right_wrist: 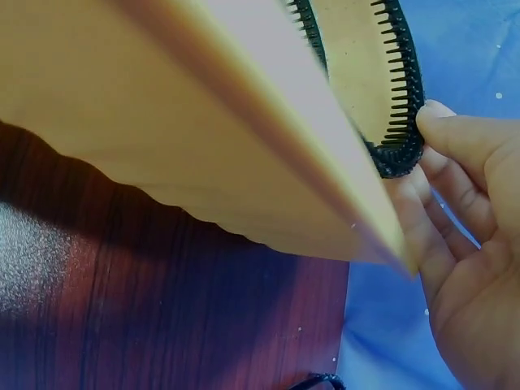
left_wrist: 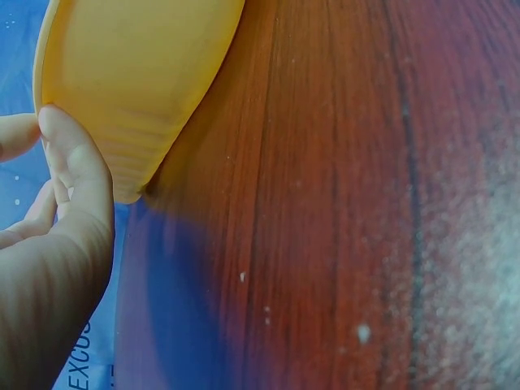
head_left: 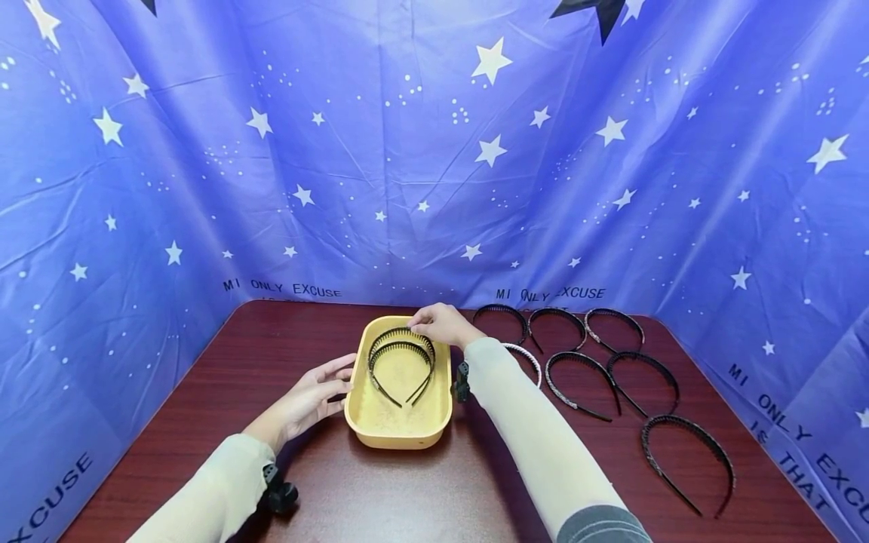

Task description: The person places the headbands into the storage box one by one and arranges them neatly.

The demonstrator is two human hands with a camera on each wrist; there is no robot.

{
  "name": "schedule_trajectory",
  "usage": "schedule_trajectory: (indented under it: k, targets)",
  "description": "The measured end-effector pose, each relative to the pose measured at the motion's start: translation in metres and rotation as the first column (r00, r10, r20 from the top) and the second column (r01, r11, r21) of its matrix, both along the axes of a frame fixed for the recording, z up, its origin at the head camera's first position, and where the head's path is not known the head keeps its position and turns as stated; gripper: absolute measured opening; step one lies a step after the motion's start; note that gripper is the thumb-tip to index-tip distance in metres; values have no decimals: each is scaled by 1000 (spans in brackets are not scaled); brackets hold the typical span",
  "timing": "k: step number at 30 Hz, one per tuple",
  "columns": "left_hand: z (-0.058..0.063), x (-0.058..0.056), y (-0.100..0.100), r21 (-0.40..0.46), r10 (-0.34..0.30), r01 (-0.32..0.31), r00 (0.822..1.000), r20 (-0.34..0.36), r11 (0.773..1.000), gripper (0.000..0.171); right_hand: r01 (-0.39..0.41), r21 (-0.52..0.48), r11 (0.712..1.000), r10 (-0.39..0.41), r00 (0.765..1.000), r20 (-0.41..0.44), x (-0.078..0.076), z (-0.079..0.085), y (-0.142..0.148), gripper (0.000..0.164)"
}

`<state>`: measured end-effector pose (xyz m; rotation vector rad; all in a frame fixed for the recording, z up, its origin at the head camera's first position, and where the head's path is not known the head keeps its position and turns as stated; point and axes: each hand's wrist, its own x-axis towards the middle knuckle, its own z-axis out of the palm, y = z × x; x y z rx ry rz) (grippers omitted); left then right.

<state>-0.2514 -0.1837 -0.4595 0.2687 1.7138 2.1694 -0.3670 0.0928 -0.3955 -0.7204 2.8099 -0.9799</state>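
A yellow plastic basin (head_left: 400, 441) stands on the table with two black toothed headbands (head_left: 375, 354) inside, overlapping in an arch. My right hand (head_left: 444, 326) reaches over the basin's far right corner. Its thumb and fingers pinch the far headband (right_wrist: 413, 89) at the top of its curve, as the right wrist view shows. On the other side, my left hand (head_left: 305, 396) has its fingers loosely extended, with fingertips touching the basin's left side. In the left wrist view, the fingertips (left_wrist: 57, 122) lie right at the rim; part of that hand is out of frame.
Several more headbands lie on the right of the dark red table (head_left: 299, 332), among them a white one (head_left: 536, 362) by my right forearm and a black one (head_left: 689, 426) nearest the front. A blue star-print cloth (head_left: 407, 151) hangs around the table's back and sides.
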Motion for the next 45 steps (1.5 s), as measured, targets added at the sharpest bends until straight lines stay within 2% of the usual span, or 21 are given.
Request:
schedule_trajectory:
  k: [12,20,28,38,45]
  targets:
    - [2,-1,3,-8,-5,5,1000,2,1000,68,40,91,995,-35,997,-66,0,-7,-2,12]
    - [2,-1,3,-5,-2,2,1000,11,1000,69,47,112,993,-36,995,-92,1,-12,-3,14]
    - [2,0,2,-14,3,-2,1000,8,1000,69,61,75,995,-57,997,-57,2,-15,-4,16]
    - [2,1,0,-22,19,-19,1000,10,1000,68,60,19,998,-59,997,-54,3,-14,-5,15]
    - [2,2,1,-13,13,-13,1000,6,1000,68,79,-73,994,-80,997,-20,1,-20,-4,16]
